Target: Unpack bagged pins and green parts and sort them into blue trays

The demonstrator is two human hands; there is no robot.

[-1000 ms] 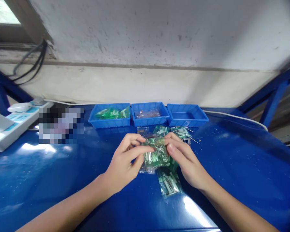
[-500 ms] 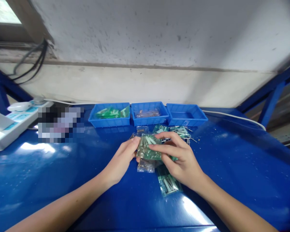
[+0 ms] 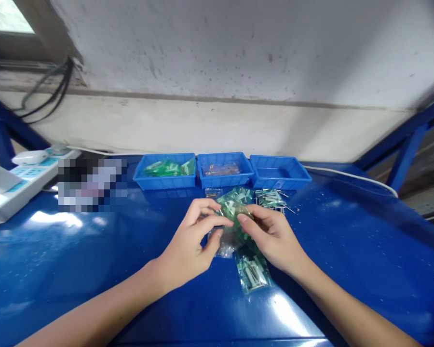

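Observation:
A green-tinted clear plastic bag (image 3: 233,205) with pale and metal small parts in it is pinched between the thumb and fingers of my right hand (image 3: 273,236). My left hand (image 3: 197,238) is at the bag's left side, thumb and fingers apart; its fingertips are close to the plastic or touch it. Below the hands lie a colourless bag (image 3: 225,248) and another green bag (image 3: 253,274) holding white plugs and screws. Behind my right hand is a green bag with screws (image 3: 271,197), some loose beside it. A small clear bag (image 3: 213,193) lies behind my left hand.
Three blue bins stand along the wall: the left bin (image 3: 164,183) holds green bags, the middle bin (image 3: 226,181) colourless bags, and nothing shows in the right bin (image 3: 282,183). A white power strip (image 3: 29,176) and a pixelated patch are at left. A white cable (image 3: 350,174) runs at right.
The green bag has shifted right and tilted. My left hand has loosened from its edge and spread its fingers, while my right thumb and fingers have closed on it.

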